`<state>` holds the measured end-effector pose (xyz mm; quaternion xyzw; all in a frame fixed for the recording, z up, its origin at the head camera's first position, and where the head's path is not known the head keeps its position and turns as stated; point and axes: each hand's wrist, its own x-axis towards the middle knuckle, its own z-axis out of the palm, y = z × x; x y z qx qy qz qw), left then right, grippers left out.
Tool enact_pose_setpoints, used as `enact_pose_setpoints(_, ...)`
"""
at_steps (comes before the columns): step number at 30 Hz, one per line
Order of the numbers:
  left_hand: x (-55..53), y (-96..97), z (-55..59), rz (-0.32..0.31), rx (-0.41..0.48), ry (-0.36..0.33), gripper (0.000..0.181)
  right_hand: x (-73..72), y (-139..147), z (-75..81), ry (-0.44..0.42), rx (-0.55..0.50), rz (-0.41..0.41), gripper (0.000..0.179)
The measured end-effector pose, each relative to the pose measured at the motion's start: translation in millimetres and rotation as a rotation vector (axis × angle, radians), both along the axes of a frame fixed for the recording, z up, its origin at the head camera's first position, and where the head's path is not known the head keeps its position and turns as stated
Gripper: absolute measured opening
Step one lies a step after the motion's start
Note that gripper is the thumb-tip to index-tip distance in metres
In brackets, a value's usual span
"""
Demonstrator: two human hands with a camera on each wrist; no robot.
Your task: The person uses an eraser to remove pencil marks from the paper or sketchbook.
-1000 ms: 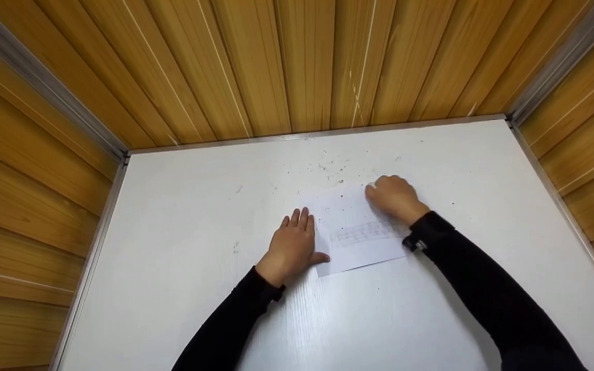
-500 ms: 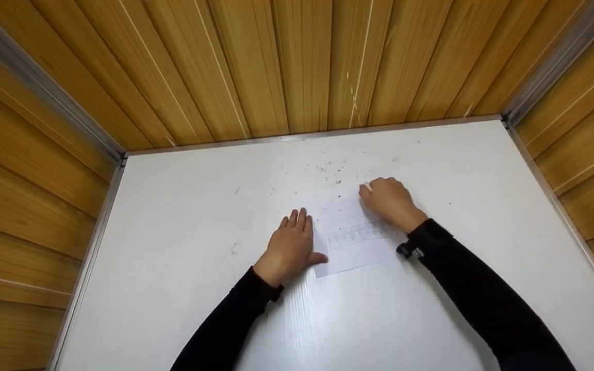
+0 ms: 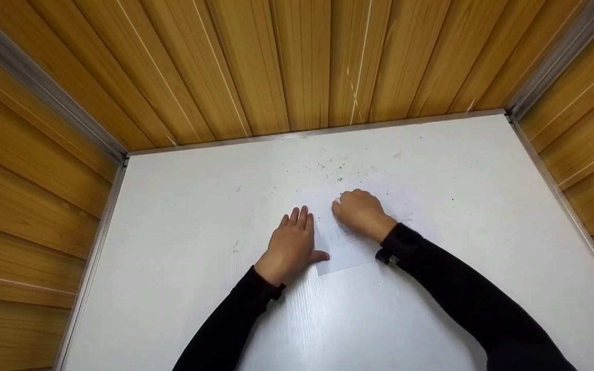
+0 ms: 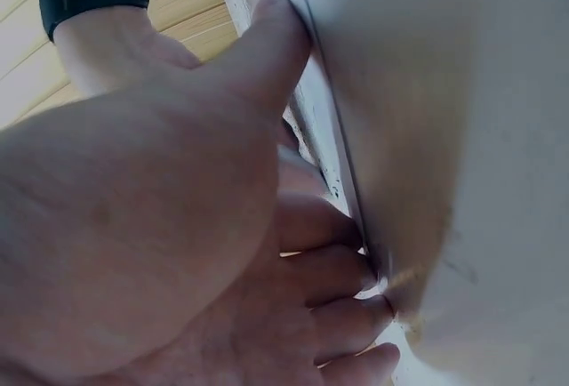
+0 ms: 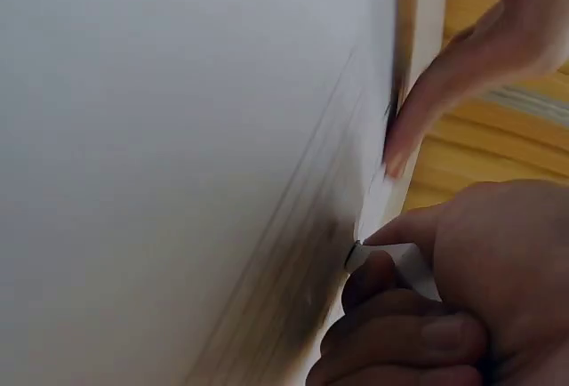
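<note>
A sheet of white paper (image 3: pixel 348 260) lies on the white table with faint grey pencil lines across it. My left hand (image 3: pixel 291 242) rests flat at the sheet's left edge, fingers straight and thumb out over its lower corner; in the left wrist view the hand (image 4: pixel 204 217) lies against the surface. My right hand (image 3: pixel 361 211) is on the upper middle of the paper, its fingers curled round a small white eraser (image 5: pixel 396 260). The eraser's dark-smudged tip is right at the paper in the right wrist view; most of it is hidden by the fingers.
Dark eraser crumbs (image 3: pixel 328 166) are scattered on the table (image 3: pixel 183 206) beyond the paper. Wood-patterned panels (image 3: pixel 266 67) wall in the table at the back and both sides, with grey metal strips (image 3: pixel 60 93) in the corners.
My right hand has moved left and slightly nearer across the paper with the eraser, uncovering faint marks at the right. The pencil lines look fainter. My left hand has stayed in place.
</note>
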<state>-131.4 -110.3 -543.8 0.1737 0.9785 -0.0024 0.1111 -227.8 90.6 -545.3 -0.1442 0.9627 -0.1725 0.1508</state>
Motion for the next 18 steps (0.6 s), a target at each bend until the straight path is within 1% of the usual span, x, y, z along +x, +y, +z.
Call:
enact_pose_setpoints(2,0.3,0.6,0.9,0.001,-0.012,0.002,0.114,-8.4,29.8,2.1,0.000,-0.001,-0.045,0.056)
enact_pose_setpoints(5,0.4,-0.1,1.9,-0.002,-0.014,0.001,0.114,-20.0,73.8,4.0,0.002,0.025,-0.131,0.054)
enact_pose_setpoints(8,0.3,-0.7,1.9,-0.004,-0.018,0.005,0.114,-26.5,102.2,3.4,-0.009,0.041,-0.163,0.054)
enact_pose_setpoints(11,0.4,-0.5,1.1,-0.002,-0.022,0.010,0.114,-29.6,111.9,2.0,-0.026,0.031,-0.151,0.054)
enact_pose_setpoints(14,0.4,0.5,0.5,-0.005,-0.025,0.012,0.114,-29.9,111.9,2.1,-0.027,0.038,-0.159,0.053)
enact_pose_setpoints(16,0.3,1.4,0.7,-0.008,-0.023,0.014,0.114,-27.8,109.2,3.6,-0.015,0.047,-0.167,0.052)
enact_pose_setpoints(18,0.4,2.5,-0.4,-0.008,-0.026,0.016,0.115,-20.8,102.1,4.8,0.007,0.050,-0.160,0.054)
